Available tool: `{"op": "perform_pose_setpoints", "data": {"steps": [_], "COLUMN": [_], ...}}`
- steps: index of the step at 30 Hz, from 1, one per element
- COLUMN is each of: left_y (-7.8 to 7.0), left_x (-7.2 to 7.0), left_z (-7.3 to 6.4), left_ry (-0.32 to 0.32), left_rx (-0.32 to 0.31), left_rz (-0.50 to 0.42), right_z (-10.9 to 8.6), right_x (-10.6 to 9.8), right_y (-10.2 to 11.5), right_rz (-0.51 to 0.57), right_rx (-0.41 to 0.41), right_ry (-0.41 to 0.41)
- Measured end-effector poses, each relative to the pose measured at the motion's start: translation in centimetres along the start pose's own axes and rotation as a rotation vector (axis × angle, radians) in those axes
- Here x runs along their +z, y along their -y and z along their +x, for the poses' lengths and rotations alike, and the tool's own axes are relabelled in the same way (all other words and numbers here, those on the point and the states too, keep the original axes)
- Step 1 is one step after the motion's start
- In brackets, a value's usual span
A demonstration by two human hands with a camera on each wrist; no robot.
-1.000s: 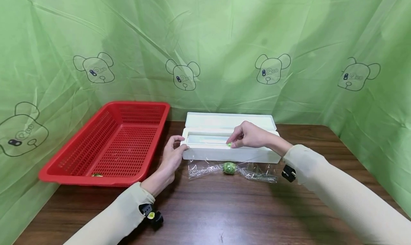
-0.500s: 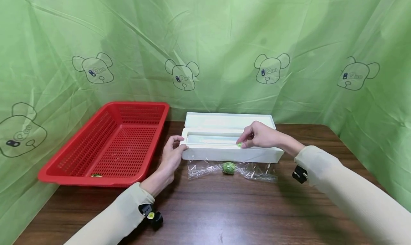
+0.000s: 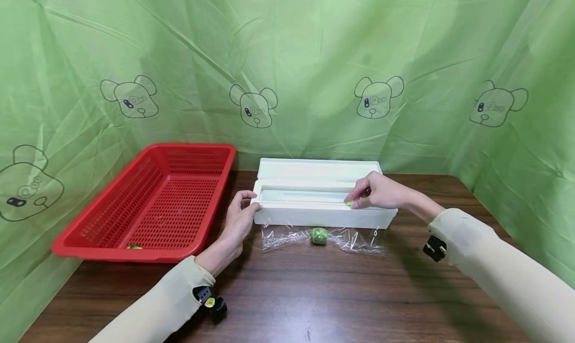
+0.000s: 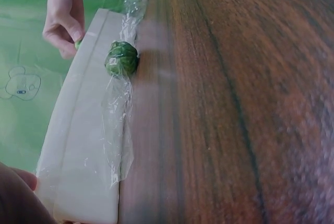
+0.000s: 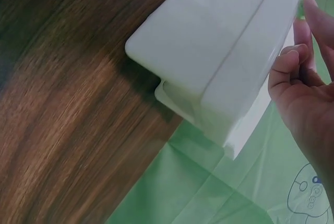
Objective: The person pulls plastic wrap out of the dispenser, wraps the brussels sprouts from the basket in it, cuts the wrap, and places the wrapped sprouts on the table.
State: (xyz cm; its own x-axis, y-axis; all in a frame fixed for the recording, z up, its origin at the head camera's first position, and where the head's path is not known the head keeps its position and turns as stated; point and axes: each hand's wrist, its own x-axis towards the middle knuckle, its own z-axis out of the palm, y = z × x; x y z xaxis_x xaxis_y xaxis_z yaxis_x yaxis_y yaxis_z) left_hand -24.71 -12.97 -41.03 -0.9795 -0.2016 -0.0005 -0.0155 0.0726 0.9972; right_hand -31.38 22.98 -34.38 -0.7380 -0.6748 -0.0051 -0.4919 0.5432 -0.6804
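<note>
A long white cling film dispenser (image 3: pixel 305 216) lies across the table with its lid (image 3: pixel 319 169) raised at the back. At its left end my left hand (image 3: pixel 237 220) grips the box, thumb at the front and fingers behind. My right hand (image 3: pixel 382 190) pinches a small bright green slide cutter (image 3: pixel 349 203) on the dispenser's top, right of centre. Along the front lies clear cling film (image 3: pixel 280 237), twisted on both sides of a round, leafy green ball (image 3: pixel 319 236) resembling a Brussels sprout. The left wrist view shows the film closely round this ball (image 4: pixel 121 59).
A red perforated basket (image 3: pixel 179 203) stands left of the dispenser. Inside its near corner, a small green item (image 3: pixel 134 246) is partly hidden by the rim. Green curtains (image 3: pixel 314 73) hang behind and beside the wooden table (image 3: pixel 287 298).
My right hand has moved steadily right along the dispenser with the green slide cutter in its pinch. My left hand keeps its grip on the left end.
</note>
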Motion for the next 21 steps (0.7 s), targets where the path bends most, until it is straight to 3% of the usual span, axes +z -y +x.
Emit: {"op": "perform_pose_setpoints", "data": {"steps": [21], "left_y": [-0.1], "left_x": [0.1], "left_z": [-0.1], "left_ry": [-0.02], "left_rx": [0.001], "left_rz": [0.019], "right_z": [-4.6], "right_x": [-2.4], "right_y": [-1.9], "right_rz": [-0.042], "right_rx": [0.07], "right_ry": [-0.063]}}
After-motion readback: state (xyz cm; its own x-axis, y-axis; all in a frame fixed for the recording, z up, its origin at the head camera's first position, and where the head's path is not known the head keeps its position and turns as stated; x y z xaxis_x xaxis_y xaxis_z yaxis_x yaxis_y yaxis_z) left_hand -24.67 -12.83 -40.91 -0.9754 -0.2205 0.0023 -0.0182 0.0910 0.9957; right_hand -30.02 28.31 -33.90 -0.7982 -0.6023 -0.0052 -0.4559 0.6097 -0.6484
